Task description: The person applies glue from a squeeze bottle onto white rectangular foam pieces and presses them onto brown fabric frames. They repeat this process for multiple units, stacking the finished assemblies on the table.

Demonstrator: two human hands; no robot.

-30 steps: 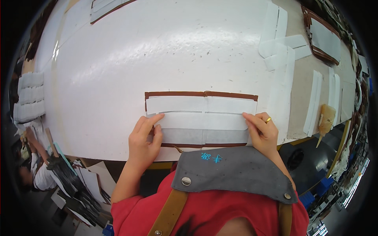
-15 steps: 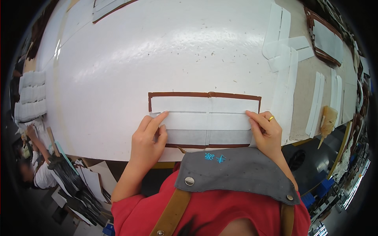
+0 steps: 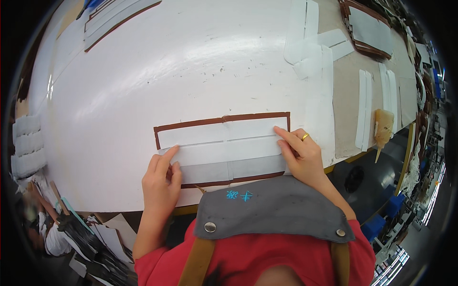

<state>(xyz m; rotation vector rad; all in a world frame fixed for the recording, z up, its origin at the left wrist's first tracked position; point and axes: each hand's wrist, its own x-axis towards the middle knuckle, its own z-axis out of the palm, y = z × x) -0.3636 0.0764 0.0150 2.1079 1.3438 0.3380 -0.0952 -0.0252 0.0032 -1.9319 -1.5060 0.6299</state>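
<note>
A brown leather panel (image 3: pixel 191 128) lies flat near the front edge of the white table (image 3: pixel 191 62), with white strips laid along it. A long white strip (image 3: pixel 224 150) runs across its middle. My left hand (image 3: pixel 161 183) presses the strip's left end with its fingertips. My right hand (image 3: pixel 300 155), wearing a gold ring, presses the strip's right end. Neither hand grips anything; fingers lie flat on the strip. A grey apron bib (image 3: pixel 272 209) over a red shirt fills the bottom of the view.
Loose white strips (image 3: pixel 305 33) lie at the back right, with more strips (image 3: pixel 365 109) on a brown board. A stack of brown panels (image 3: pixel 367 31) sits at the far right. A glue brush (image 3: pixel 384 131) rests near the right edge. Another panel (image 3: pixel 114 21) lies at the back left.
The panel and strip sit slightly further from the body in view. Both hands stay at the strip's ends, pressing it down; the fingers have shifted only a little.
</note>
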